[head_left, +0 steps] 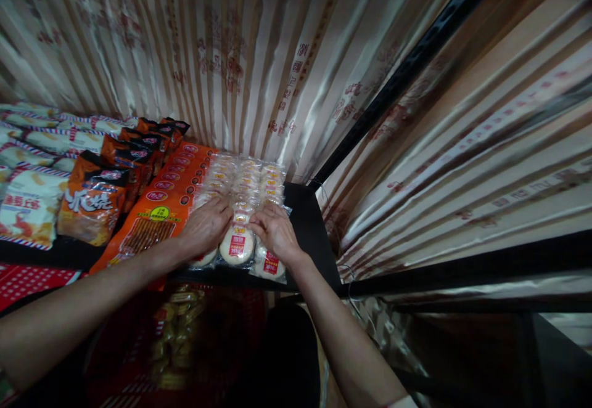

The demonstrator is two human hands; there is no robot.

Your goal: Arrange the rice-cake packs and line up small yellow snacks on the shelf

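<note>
Round white crackers in clear wrappers with red labels, looking like rice crackers (237,246), lie in three overlapping columns at the shelf's right end. My left hand (209,223) rests over the left column, fingers curled and closed at the left edge of the middle column. On the other side, my right hand (276,230) has thumb and fingers pinched at the middle column's right edge, above the right column. Both hands seem to grip a wrapped cracker between them, though the fingertips partly hide the hold. Beside my left hand lies an orange snack packet sheet (155,211).
Orange-and-black snack bags (95,201) and white snack bags (32,201) stand in rows on the left. Pleated printed curtains (259,57) hang behind the black shelf (308,235). A dark post (393,90) slants at the right. Gold-wrapped packets (178,334) lie below.
</note>
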